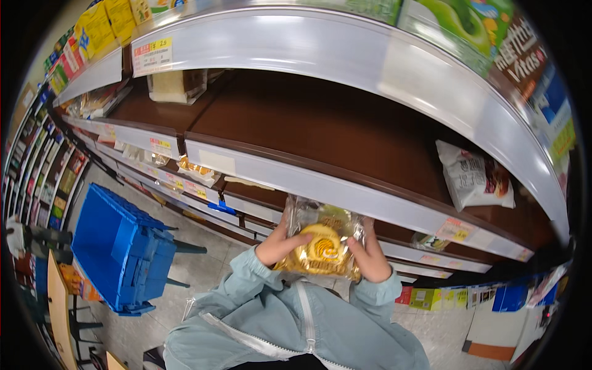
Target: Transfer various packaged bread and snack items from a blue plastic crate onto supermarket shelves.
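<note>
Between my two hands is a clear plastic packet of round yellow pastry (319,245), its front printed in gold and turned up towards me. My left hand (282,243) grips its left side, thumb across the front. On the opposite side my right hand (370,254) clasps it, thumb also on the front. Fingers behind the packet are hidden. The packet is in front of the edge of a brown store shelf (296,120). On that shelf lie a white snack bag (474,175) at the right and a packaged bread loaf (172,87) at the left.
A blue plastic crate (122,254) stands on dark legs at the left, near a wooden tabletop (60,305). Drink cartons (455,27) line the shelf above. Lower shelves hold a few packaged breads (198,171). Price tags (455,230) sit along the shelf edges.
</note>
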`<state>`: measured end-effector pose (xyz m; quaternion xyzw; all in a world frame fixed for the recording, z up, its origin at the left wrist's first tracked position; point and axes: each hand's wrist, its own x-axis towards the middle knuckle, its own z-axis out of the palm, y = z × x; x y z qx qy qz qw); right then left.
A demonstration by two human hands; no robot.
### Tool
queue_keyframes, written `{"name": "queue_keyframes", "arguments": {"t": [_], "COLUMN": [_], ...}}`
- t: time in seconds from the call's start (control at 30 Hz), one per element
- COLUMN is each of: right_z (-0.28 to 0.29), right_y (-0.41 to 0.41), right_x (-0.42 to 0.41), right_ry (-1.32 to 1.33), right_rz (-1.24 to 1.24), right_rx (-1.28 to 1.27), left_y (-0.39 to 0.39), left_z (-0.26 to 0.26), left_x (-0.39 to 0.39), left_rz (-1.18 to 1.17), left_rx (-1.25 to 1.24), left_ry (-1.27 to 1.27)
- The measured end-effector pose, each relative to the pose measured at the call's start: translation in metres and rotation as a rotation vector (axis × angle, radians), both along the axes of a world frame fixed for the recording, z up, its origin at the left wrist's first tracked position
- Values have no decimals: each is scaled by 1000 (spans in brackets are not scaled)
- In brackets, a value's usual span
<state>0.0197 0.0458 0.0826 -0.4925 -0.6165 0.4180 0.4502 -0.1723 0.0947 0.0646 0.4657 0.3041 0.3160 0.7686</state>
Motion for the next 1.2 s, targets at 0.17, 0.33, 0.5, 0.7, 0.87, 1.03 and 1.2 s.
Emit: {"name": "queue_keyframes", "arguments": {"t": [0.17, 0.33, 0.5, 0.7, 0.87, 1.03, 1.2], "right_z": [1, -9, -29, -57, -88, -103, -94], "right_y": [11, 21, 19, -8, -56, -107, -144], "right_x": [-20, -50, -100, -184, -267, -329, -365], "right_ry": [-80, 137, 151, 213, 328, 326, 327], "right_rz": [144, 279, 313, 192, 52, -48, -45], "right_rx": [-30, -101, -118, -162, -275, -330, -354], "left_y": [-17, -31, -47, -64, -79, -105, -131], "left_z": [-7, -13, -17, -41, -71, -78, -82], "left_x": [-27, -53, -103, -184, -261, -322, -358], "left_rz": [146, 302, 380, 383, 281, 122, 67], "left_rx": [-42, 82, 81, 156, -40, -277, -352], "left_ry": [5, -10, -47, -20, -9, -9, -85]}}
